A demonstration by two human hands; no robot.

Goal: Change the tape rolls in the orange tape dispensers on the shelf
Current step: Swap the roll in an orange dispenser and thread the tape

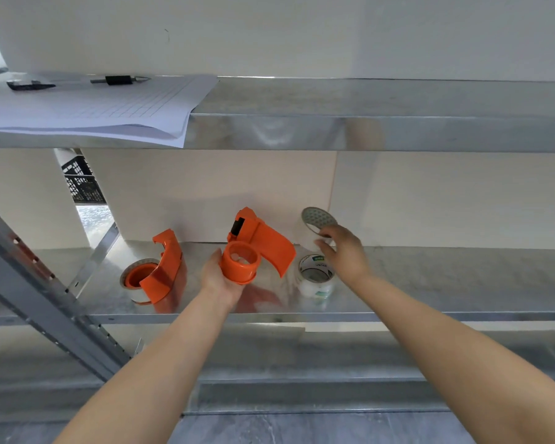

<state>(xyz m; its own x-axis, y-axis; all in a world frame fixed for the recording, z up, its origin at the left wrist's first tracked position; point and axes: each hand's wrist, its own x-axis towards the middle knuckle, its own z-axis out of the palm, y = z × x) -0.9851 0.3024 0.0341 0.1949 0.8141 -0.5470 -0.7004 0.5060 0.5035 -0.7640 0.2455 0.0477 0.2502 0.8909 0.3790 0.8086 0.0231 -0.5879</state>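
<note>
Left hand [220, 277] grip holds an empty orange dispenser [253, 251] above the shelf [430, 280]; right hand [343, 251], at 3 o'clock, pinches a tape roll [316, 219]. Second dispenser [161, 270] at 9 o'clock.

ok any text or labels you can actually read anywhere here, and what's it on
Nothing reads cleanly.
Tape roll lying flat on the shelf: green label patch and dark lettering on its inner core, too blurred to quote.
Ruled papers on the upper shelf: lines only, no legible writing.
Tape roll at the right hand: patterned face, no text visible.
Both orange dispensers: no markings visible.
</note>
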